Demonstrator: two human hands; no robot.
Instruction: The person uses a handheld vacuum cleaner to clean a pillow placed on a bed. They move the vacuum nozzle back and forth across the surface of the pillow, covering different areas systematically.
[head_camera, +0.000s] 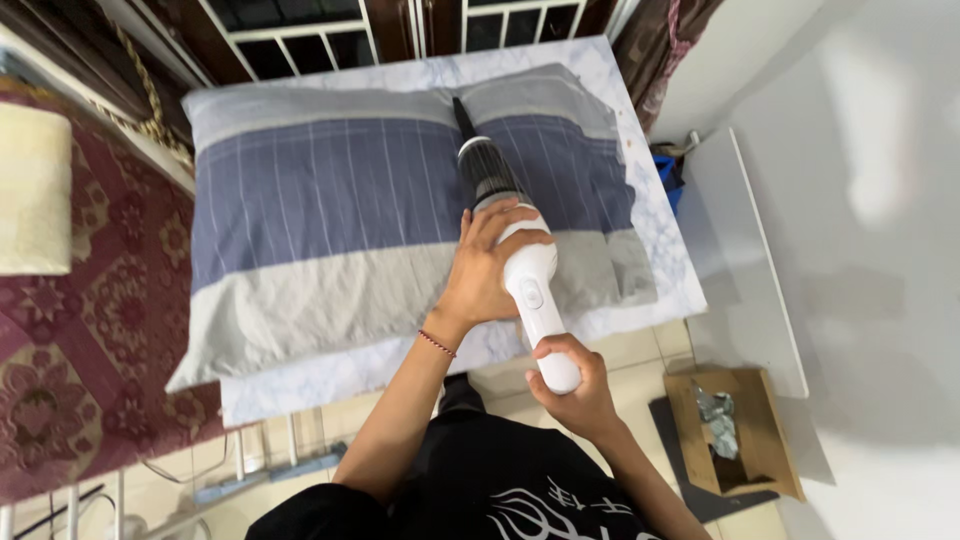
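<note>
Vacuum (515, 240), one, handheld, white with dark nozzle, centre frame, tip on pillow (330, 225). One striped pillow on one marble-patterned table (655, 235). Left hand (485, 265) wraps vacuum body; right hand (575, 385) clenched round handle end. Red patterned rug (70, 360) left; wooden box (735, 430) lower right; nothing blocking nozzle.

One striped pillow (380, 220), one handheld vacuum (510, 250), one marble-patterned worktop (660, 250), one wooden box (735, 430), two hands
</note>
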